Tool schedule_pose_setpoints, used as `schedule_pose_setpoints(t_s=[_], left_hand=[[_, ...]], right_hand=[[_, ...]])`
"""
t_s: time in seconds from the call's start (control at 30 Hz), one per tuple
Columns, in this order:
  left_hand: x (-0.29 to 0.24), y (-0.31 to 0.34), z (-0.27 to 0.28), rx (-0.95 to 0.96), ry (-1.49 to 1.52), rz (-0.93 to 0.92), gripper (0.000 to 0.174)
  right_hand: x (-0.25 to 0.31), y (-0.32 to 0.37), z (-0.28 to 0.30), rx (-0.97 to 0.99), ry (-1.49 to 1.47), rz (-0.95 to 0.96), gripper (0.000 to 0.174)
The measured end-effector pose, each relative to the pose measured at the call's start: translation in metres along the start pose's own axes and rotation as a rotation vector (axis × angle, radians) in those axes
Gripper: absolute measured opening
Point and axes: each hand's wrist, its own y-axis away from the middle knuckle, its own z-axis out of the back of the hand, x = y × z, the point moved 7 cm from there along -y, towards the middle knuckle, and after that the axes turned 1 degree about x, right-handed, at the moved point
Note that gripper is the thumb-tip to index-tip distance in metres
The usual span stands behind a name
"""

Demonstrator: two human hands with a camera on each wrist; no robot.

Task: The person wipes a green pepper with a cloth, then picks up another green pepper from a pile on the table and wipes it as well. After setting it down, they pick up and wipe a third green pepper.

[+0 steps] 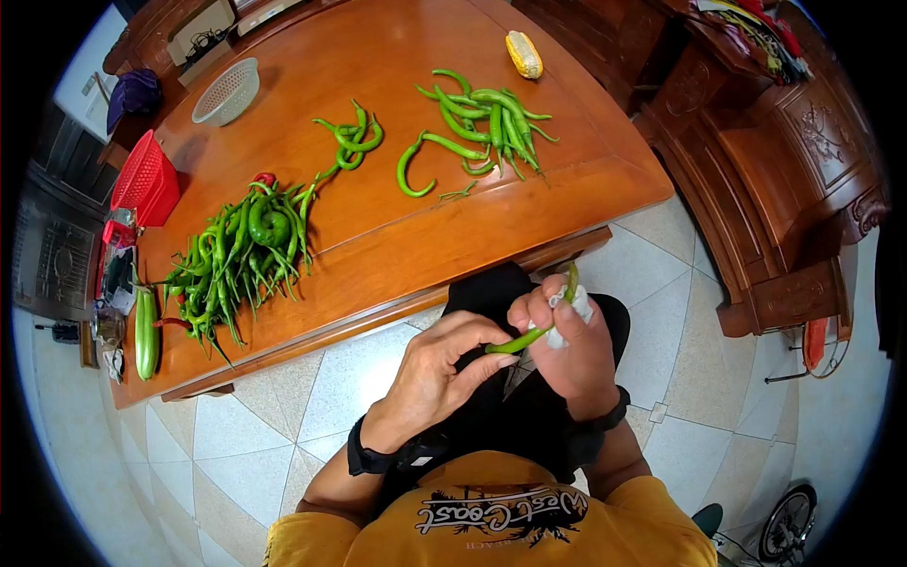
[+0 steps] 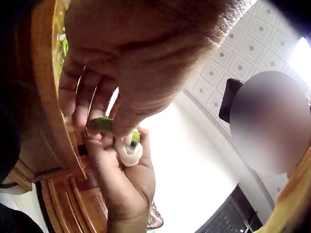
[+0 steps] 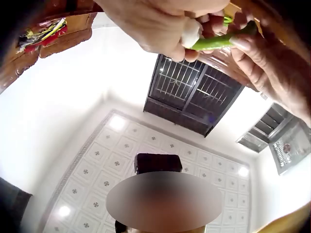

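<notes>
The green pepper (image 1: 522, 339) was held over the person's lap, just short of the counter (image 1: 397, 85) edge. The left hand (image 1: 442, 364) pinched its lower end between curled fingers, seemingly to steady it. The right hand (image 1: 573, 352) gripped the upper part through a white cloth (image 1: 570, 307), probably for wiping. More peppers (image 1: 236, 255) lay heaped on the counter.

Bright daylight, fisheye-warped edges, blurred wrist close-ups.

pepper (image 1: 515, 342) just off counter (image 1: 397, 236) edge: middle hidden under right hand (image 1: 567, 354) fingers | white wad (image 1: 574, 307): mostly buried in that fist | clutter (image 1: 115, 283) at counter's left end: too small to tell
</notes>
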Motion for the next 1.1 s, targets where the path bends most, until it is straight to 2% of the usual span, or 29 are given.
schedule_pose_setpoints(t_s=[0.1,0.27,0.37,0.4,0.5,0.63,0.83,0.9,1.1], left_hand=[[-0.004,-0.001,0.003,-0.046,-0.051,-0.055,0.020],[0.001,0.001,-0.001,0.001,-0.042,-0.023,0.020],[-0.001,0.001,-0.002,-0.012,-0.042,-0.033,0.022],[-0.001,0.001,-0.002,-0.014,-0.043,-0.035,0.022],[0.002,0.003,-0.003,-0.076,0.004,-0.052,0.023],[-0.002,0.000,-0.004,-0.011,0.037,-0.007,0.021],[0.003,0.002,-0.005,0.087,0.051,0.070,0.020],[0.005,0.003,-0.005,0.121,0.082,0.132,0.020],[0.007,0.002,-0.004,0.075,0.156,0.130,0.022]], right_hand=[[0.006,-0.002,0.005,0.008,-0.020,0.041,0.020],[0.005,-0.002,-0.003,0.022,-0.029,0.046,0.020],[-0.006,0.001,-0.007,0.061,0.106,0.028,0.020],[-0.006,0.000,-0.009,0.092,0.061,0.049,0.020],[-0.015,0.006,-0.013,0.022,0.289,0.014,0.020],[-0.012,0.002,-0.005,0.021,0.247,0.014,0.023],[0.010,-0.003,-0.005,0.025,0.086,0.176,0.025],[0.009,-0.003,-0.002,0.034,0.096,0.169,0.030],[-0.003,0.001,-0.012,0.121,0.123,0.006,0.056]])
